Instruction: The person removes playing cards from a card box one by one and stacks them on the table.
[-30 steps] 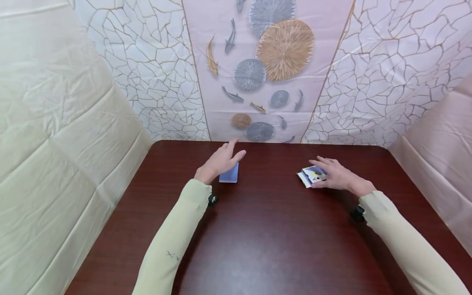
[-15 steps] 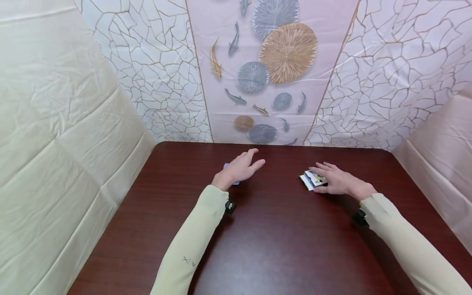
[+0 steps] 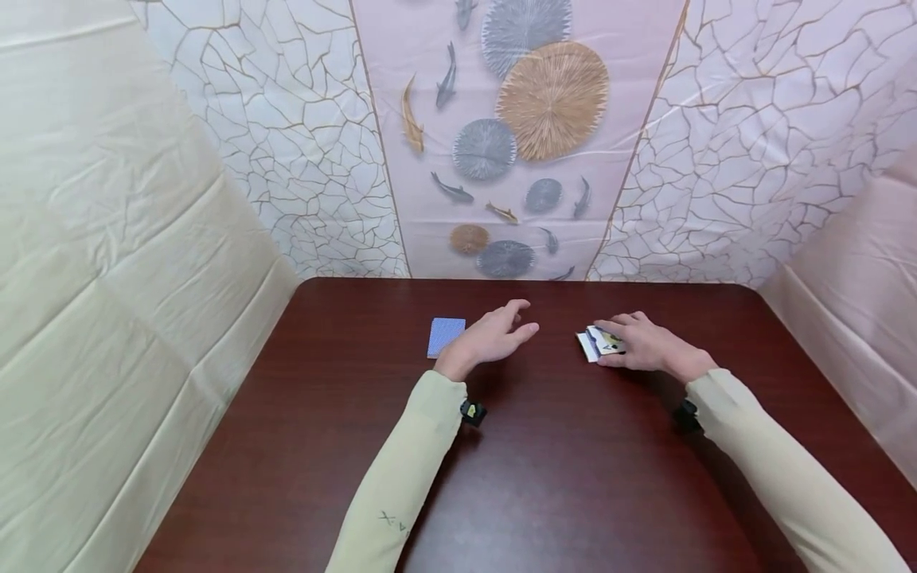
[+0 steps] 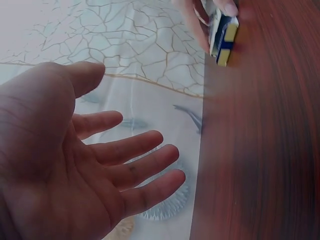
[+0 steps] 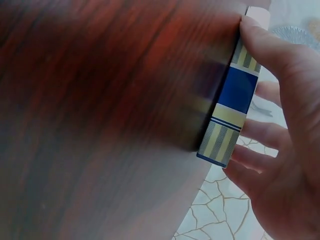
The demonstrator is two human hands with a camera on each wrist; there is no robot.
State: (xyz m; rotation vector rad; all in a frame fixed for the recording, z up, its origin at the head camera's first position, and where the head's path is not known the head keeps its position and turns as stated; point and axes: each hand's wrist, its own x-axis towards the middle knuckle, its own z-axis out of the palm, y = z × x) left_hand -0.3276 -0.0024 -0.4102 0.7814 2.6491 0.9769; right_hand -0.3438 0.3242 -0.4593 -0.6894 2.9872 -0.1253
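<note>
My right hand [image 3: 648, 344] holds a playing card box [image 3: 603, 341] by its edges on the right half of the table. The box has a white flap at its left end. Blue and yellow bands mark the side of the box [image 5: 239, 90] in the right wrist view, with the thumb near one end and fingers along the far side. My left hand [image 3: 490, 338] is over the table with spread, slightly bent fingers and nothing in it. Behind its wrist lies a stack of blue-backed playing cards [image 3: 445, 337].
A dark reddish-brown table [image 3: 544, 461] carries the cards and box. Patterned cloth [image 3: 329, 143] hangs right behind its far edge. Pale padded cloth [image 3: 143, 318] walls the left side, and similar cloth [image 3: 852, 294] the right.
My left hand has moved right, away from the blue-backed stack, which shows fully now. The right hand keeps its hold on the card box in nearly the same place.
</note>
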